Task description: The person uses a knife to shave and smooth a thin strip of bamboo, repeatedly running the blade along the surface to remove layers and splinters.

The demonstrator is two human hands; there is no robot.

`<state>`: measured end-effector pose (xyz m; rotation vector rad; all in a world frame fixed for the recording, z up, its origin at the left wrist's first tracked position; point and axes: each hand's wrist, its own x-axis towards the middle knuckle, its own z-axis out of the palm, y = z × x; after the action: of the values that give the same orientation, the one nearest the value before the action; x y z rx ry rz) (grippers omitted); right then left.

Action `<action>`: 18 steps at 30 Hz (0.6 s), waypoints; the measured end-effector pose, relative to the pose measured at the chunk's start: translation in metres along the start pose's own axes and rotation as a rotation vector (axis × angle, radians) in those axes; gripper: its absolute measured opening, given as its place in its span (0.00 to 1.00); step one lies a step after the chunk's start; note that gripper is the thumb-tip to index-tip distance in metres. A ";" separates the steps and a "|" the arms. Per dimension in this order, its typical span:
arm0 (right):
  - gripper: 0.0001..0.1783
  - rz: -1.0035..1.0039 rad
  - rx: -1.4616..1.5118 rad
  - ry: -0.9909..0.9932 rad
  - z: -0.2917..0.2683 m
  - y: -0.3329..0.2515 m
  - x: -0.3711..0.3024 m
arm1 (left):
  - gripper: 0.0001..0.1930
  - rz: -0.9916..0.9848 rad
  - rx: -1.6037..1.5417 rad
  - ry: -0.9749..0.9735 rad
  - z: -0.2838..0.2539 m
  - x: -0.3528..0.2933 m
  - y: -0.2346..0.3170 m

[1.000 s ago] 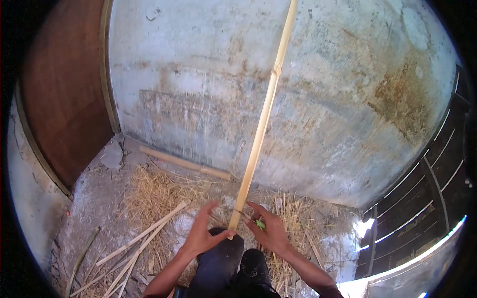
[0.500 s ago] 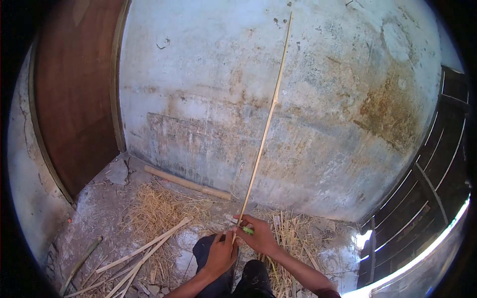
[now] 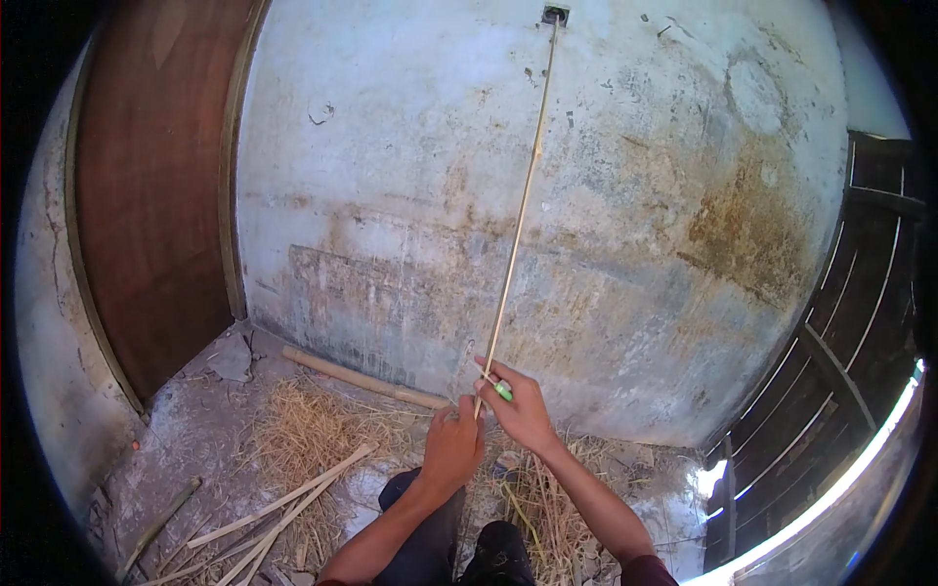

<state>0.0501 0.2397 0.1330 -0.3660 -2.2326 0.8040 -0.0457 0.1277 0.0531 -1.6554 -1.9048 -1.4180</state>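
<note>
A long, thin bamboo strip (image 3: 516, 239) stretches up and away from my hands, its far end reaching high in front of the wall. My left hand (image 3: 454, 447) is closed round the strip's near end. Just above it, my right hand (image 3: 520, 406) grips a small green-handled tool (image 3: 503, 392) against the strip. Fingers mostly cover this tool, so its working part cannot be made out. The two hands are close together, in front of my knees.
Straw-like shavings (image 3: 308, 430) lie in a heap on the left, beside several split bamboo strips (image 3: 293, 508). A bamboo pole (image 3: 366, 379) rests along the foot of the stained wall (image 3: 391, 225). More shavings (image 3: 562, 498) lie right of my legs. A brown door (image 3: 151, 195) stands left, dark slats (image 3: 831, 361) right.
Both hands have moved upward and away from my body, the right one farther along the bamboo strip. The strip has shifted upward with its far end higher in view.
</note>
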 end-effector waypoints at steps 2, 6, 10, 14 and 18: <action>0.26 -0.061 0.022 0.049 -0.004 -0.004 0.013 | 0.08 0.009 -0.056 0.073 -0.009 0.017 0.011; 0.25 -0.008 0.117 0.017 -0.017 -0.031 0.027 | 0.07 -0.004 -0.102 0.085 -0.028 0.037 0.027; 0.24 -0.026 0.136 0.010 -0.021 -0.029 0.034 | 0.08 0.002 -0.051 0.078 -0.037 0.049 0.033; 0.25 -0.003 0.169 -0.011 -0.030 -0.029 0.034 | 0.07 -0.018 -0.061 0.072 -0.034 0.052 0.036; 0.25 -0.045 0.176 0.010 -0.025 -0.025 0.040 | 0.09 0.000 -0.069 0.088 -0.038 0.058 0.031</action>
<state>0.0399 0.2508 0.1845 -0.2344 -2.1332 0.9643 -0.0524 0.1310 0.1283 -1.5951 -1.8278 -1.5459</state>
